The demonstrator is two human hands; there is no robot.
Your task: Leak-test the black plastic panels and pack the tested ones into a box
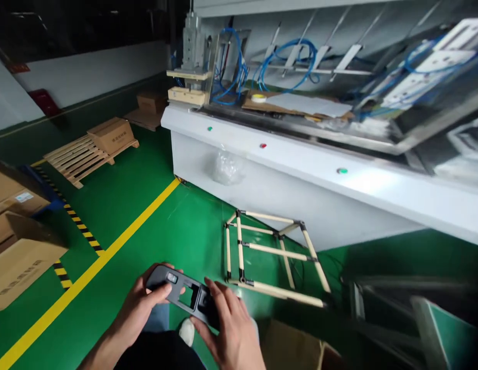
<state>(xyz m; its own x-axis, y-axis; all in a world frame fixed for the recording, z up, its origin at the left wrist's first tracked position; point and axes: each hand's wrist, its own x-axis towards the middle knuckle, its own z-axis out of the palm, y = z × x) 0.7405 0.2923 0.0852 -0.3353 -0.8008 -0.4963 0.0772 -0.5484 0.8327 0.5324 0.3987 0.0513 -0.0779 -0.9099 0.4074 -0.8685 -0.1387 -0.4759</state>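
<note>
Both hands grip a long black plastic panel [183, 303] with rounded ends, low in the head view and tilted down to the right. It has a rectangular opening through which the green floor shows, and a small switch-like insert near its left end. My left hand [141, 308] is closed on the left end, its thumb on the top face beside the insert. My right hand [231, 324] wraps the right end, fingers over the top and thumb along the near edge. The right end is partly hidden by these fingers.
A white workbench [270, 190] with coloured buttons and blue hoses spans the back right. Before it stands a cream tube frame [277, 252] on the floor. A cardboard box [289, 344] is at bottom right; more cartons [23, 272] and a wooden pallet [77, 156] are at left.
</note>
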